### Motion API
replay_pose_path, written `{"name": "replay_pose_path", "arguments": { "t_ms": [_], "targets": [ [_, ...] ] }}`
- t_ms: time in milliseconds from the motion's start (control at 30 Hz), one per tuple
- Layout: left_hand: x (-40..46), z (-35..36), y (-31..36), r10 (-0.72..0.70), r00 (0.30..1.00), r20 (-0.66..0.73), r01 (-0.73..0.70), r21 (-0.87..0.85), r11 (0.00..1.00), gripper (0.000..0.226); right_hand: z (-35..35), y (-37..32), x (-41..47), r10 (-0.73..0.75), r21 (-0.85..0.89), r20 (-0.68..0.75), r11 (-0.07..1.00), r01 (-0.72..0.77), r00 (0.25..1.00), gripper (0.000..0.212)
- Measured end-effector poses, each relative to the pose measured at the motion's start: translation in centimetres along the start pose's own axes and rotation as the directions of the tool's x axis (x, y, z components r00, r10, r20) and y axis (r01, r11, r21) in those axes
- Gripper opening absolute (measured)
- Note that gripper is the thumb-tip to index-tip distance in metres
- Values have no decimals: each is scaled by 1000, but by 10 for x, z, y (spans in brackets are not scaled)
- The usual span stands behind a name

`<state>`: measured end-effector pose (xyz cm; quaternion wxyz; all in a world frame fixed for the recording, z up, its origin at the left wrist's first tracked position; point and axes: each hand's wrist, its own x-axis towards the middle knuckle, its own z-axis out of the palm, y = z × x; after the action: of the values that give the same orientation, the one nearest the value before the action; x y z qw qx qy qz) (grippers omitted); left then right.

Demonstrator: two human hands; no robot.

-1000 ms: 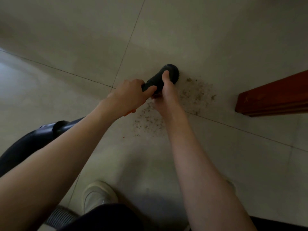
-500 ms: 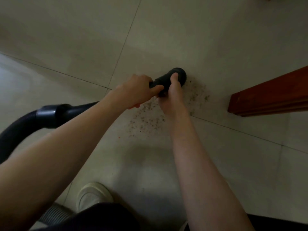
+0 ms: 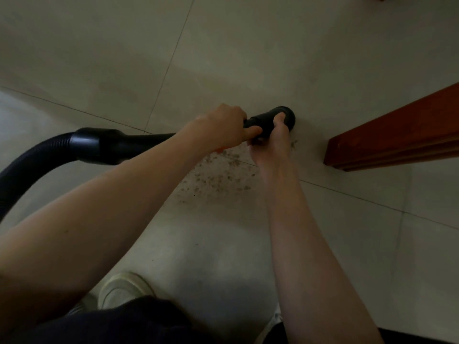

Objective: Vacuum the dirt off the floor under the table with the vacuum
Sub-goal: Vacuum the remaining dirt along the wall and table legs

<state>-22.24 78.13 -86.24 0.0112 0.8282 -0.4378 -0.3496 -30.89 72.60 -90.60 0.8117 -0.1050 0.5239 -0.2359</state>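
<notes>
Vacuum nozzle (image 3: 278, 117) is being gripped by both hands: left hand (image 3: 223, 127) wrapping the black tube, right hand (image 3: 272, 142) clutching its tip (dirt (image 3: 218, 177) lying near, underneath).

Matt black plastic vacuum nozzle (image 3: 275, 119), ribbed hose (image 3: 29, 165), smooth tiled floor (image 3: 248, 58), polished reddish wood table leg (image 3: 397, 140).

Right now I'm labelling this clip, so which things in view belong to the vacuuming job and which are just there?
Part of the job:
- vacuum nozzle, gripped by both hands: left hand, right hand
- black hose
- dirt scattered on the floor tiles

Just there:
- red-brown wooden beam, apart from the nozzle
- white shoe
</notes>
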Motion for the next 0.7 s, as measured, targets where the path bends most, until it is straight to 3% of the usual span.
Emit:
{"name": "replay_pose_path", "arguments": {
  "t_ms": [400,700],
  "targets": [
    [9,21,40,81,996,28,-80,-38,996,48,-38,-28,1,-109,16,-80,994,110,991,53],
    [16,27,66,126,990,69,-127,21,992,51,-49,-47,-10,-167,47,-153,983,176,974,30]
  ]
}}
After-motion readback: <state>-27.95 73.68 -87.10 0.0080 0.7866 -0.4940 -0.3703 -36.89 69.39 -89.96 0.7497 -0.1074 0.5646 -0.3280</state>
